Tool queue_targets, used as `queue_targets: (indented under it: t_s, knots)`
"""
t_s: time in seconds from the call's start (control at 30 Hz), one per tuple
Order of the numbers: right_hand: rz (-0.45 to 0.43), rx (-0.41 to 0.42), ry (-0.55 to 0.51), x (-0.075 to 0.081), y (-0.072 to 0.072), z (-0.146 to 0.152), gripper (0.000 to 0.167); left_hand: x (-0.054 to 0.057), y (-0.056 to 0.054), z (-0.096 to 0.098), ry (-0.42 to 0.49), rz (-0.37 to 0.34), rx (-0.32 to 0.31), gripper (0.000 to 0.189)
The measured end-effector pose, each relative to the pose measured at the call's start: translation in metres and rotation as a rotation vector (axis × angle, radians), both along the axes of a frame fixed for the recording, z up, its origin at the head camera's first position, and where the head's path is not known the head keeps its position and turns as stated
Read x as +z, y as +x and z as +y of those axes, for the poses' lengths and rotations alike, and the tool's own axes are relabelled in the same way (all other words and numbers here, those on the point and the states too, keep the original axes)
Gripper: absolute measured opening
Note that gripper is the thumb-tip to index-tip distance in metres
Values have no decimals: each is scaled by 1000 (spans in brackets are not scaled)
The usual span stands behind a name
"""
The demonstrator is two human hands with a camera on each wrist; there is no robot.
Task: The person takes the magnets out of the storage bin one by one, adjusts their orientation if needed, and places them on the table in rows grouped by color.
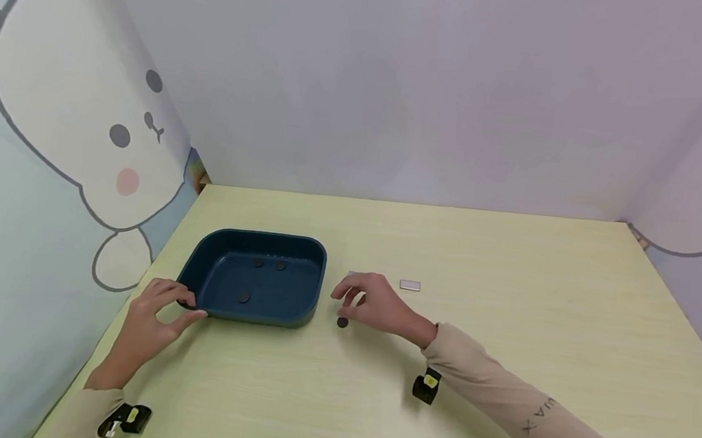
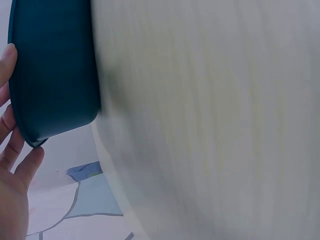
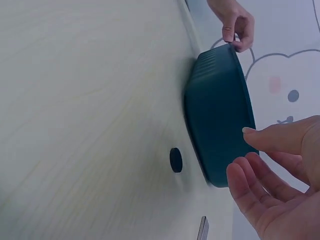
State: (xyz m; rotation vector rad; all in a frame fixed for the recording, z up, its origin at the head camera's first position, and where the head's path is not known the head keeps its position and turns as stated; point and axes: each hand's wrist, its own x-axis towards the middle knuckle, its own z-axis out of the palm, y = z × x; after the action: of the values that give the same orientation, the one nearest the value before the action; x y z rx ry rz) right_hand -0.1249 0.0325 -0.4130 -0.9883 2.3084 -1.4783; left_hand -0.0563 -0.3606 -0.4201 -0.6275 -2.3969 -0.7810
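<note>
A dark blue rectangular tray (image 1: 311, 300) sits on the left part of the table, with three small dark discs in it, one of them a disc (image 1: 245, 297) near its front. My left hand (image 1: 154, 320) pinches the tray's front left corner at the rim, as the left wrist view also shows. To the right of the tray, my right hand (image 1: 377, 305) hovers with thumb and fingers curved but apart, nothing between them. Just below its fingertips a black disc (image 1: 342, 322) lies on the table; the right wrist view shows this disc (image 3: 176, 160) apart from the hand.
A small silver rectangular plate (image 1: 410, 285) lies flat to the right of the right hand. Another pale piece (image 1: 353, 273) is mostly hidden behind that hand. Printed panels (image 1: 78, 150) stand at the left and right of the table (image 1: 510, 277), a plain wall behind.
</note>
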Motion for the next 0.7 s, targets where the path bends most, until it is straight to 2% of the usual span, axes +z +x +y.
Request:
queue_targets:
  t_s: [0.43, 0.7]
  knots:
    - [-107, -7, -71, 35, 2, -8, 20, -3, -2, 0, -11, -2, 7, 33]
    - [-110, 5, -127, 32, -6, -19, 18, -3, -1, 0, 1, -23, 13, 30]
